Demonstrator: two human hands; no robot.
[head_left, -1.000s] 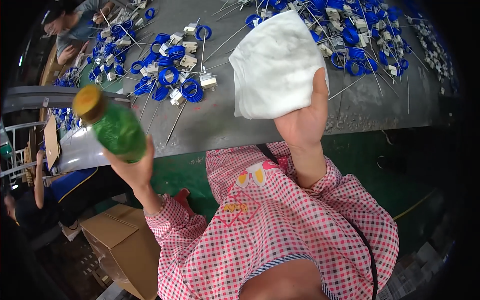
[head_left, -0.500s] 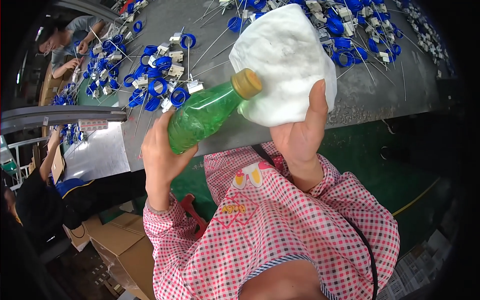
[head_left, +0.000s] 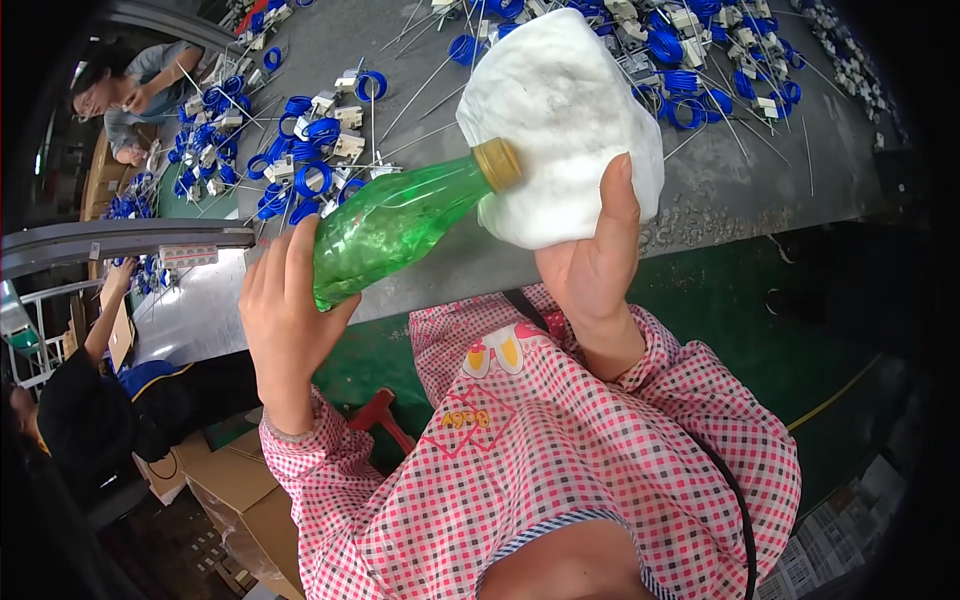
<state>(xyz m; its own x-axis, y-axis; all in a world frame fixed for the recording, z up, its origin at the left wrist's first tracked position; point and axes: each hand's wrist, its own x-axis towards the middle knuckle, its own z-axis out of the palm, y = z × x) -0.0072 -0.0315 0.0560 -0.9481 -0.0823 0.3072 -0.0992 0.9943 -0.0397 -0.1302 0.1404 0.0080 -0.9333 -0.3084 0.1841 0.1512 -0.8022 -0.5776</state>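
Note:
My left hand (head_left: 285,325) is wrapped round the base of a green plastic bottle (head_left: 395,225). The bottle lies tilted, its gold-coloured cap (head_left: 497,165) up and to the right, overlapping the edge of a white cloth (head_left: 560,105). Whether the cap touches the cloth I cannot tell. Grey smudges mark the cloth's upper face. It rests over my right hand (head_left: 592,260), whose thumb stands up at its near right edge while the other fingers are hidden beneath. Both hands are above the near edge of the grey table (head_left: 720,205).
Coiled blue wires with white connectors (head_left: 320,135) and thin rods lie on the left of the table, with another heap (head_left: 680,60) at the back right. A metal rail (head_left: 130,232) runs at left. Two other people (head_left: 130,95) work there. Cardboard boxes (head_left: 235,490) stand lower left.
My left hand has moved left with the bottle, which now lies flatter. The cloth and my right hand have shifted slightly left. The person at upper left has raised a hand.

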